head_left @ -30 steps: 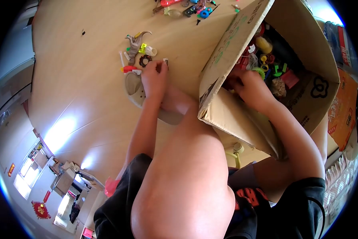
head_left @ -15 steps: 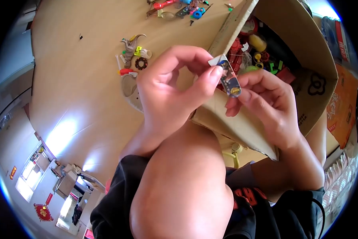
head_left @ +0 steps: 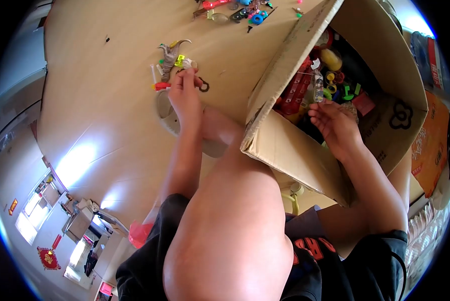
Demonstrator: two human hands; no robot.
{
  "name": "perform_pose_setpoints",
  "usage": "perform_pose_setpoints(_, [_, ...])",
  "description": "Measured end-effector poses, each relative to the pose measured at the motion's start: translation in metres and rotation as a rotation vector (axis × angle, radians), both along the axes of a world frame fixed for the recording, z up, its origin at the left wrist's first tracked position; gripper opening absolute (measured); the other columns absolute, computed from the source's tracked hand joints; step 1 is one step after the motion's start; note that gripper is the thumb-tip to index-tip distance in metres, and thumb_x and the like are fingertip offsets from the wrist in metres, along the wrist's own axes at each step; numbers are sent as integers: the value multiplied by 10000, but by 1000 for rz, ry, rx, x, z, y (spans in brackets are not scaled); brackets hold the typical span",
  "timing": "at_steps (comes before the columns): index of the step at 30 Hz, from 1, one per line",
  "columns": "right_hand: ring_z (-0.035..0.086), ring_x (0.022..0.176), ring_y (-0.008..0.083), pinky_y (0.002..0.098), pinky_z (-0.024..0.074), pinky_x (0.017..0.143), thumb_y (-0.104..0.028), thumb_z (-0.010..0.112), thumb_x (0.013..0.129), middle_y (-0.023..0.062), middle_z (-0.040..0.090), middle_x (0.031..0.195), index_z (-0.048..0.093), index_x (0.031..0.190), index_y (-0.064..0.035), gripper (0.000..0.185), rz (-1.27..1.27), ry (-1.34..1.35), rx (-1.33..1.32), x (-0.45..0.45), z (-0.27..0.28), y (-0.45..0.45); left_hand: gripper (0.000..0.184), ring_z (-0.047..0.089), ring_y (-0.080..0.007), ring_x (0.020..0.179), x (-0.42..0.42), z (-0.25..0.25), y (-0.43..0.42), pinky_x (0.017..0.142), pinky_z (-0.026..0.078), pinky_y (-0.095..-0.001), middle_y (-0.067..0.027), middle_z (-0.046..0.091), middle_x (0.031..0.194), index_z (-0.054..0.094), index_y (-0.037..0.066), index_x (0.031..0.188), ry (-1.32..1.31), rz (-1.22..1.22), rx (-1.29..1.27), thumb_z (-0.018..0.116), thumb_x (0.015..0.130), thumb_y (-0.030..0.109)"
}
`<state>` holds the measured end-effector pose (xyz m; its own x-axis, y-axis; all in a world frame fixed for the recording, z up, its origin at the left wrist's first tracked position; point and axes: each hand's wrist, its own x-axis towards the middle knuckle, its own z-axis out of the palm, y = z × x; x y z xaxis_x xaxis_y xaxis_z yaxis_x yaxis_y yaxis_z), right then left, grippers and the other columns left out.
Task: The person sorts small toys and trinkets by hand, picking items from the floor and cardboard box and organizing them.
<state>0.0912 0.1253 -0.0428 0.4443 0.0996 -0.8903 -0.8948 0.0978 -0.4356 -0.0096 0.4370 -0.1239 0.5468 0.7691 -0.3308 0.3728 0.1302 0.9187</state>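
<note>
My left hand is over the floor beside a small group of toys, its fingers pinched on a dark beaded ring that shows beside the fingertips. A grey dinosaur figure, a yellow-green piece and a red piece lie around it. My right hand is over the open cardboard box, its thumb and fingers closed on the lower end of a small printed piece. Below that piece, mixed toys fill the box, among them a yellow one and red ones.
More small toys lie on the floor at the top. A beige clog is on my foot near the left hand. My bent knee rises in the middle. An orange carton stands right of the box.
Both hands came together around the printed piece, then parted. My left hand went back to the floor toys and took hold of the dark ring; my right hand carried the piece over the box.
</note>
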Motion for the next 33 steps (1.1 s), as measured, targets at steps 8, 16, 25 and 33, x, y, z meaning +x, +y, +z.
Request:
perform_pose_setpoints(8, [573, 736, 155, 288, 478, 667, -100, 564, 969, 98, 673, 969, 544, 1234, 22, 293, -86, -88, -153, 3, 2, -2, 438, 593, -337, 1096, -36, -39, 12, 842, 522, -455, -137, 524, 1187, 566, 110, 1198, 625, -569, 613, 751, 808, 183])
perform_pose_setpoints(16, [551, 704, 130, 263, 457, 643, -101, 518, 978, 48, 607, 859, 519, 1286, 41, 340, -102, -67, -51, -6, 46, 24, 484, 629, -385, 1010, -17, -48, 9, 839, 537, -471, -161, 521, 1221, 499, 114, 1232, 747, -621, 612, 747, 831, 224])
perform_pose_setpoints(25, [544, 720, 118, 250, 441, 669, -113, 478, 982, 35, 594, 866, 574, 1208, 9, 274, 75, -32, 57, -22, 81, 29, 488, 582, -163, 810, 8, 71, -31, 738, 493, -302, -100, 537, 1095, 536, 43, 1127, -352, -551, 603, 825, 735, 74])
perform_pose_setpoints(33, [557, 1013, 120, 287, 458, 903, -176, 444, 1046, 48, 603, 1095, 525, 1281, -15, 296, 153, -190, 547, -30, 100, 25, 493, 630, -257, 867, 66, 129, -84, 736, 484, -367, -165, 677, 1032, 643, -23, 1077, -1004, -1014, 634, 883, 684, 154])
